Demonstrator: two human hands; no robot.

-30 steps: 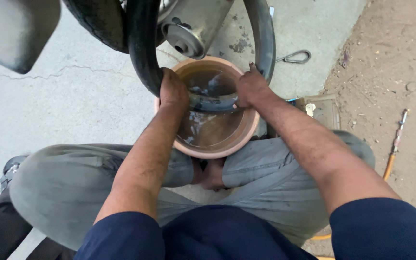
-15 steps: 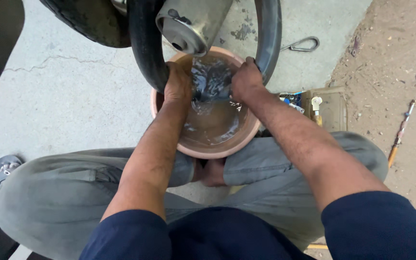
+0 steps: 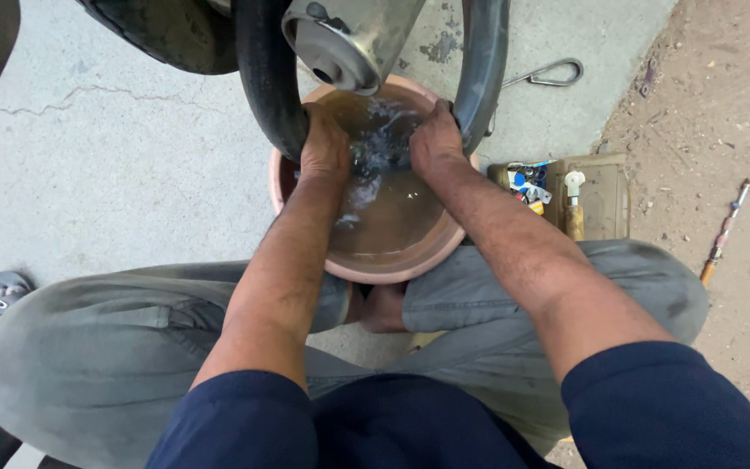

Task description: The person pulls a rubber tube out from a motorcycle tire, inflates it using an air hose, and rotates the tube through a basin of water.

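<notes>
A black rubber inner tube (image 3: 264,87) loops down into a round pinkish basin (image 3: 410,260) of murky water. My left hand (image 3: 325,143) grips the tube's left side at the water's edge. On the right side of the tube, my right hand (image 3: 431,139) holds it and presses it into the water. The water between my hands ripples and splashes. The submerged stretch of tube is hidden under the surface. I squat with the basin between my knees.
A metal exhaust pipe (image 3: 349,39) and a black tyre (image 3: 158,30) hang over the basin's far side. An open box of small parts (image 3: 566,187) lies to the right, a metal hook tool (image 3: 549,74) behind it, a screwdriver (image 3: 722,234) on the dirt.
Both hands have pushed the tube down into the basin and the water has begun splashing. The camera has moved closer and lower over the basin.
</notes>
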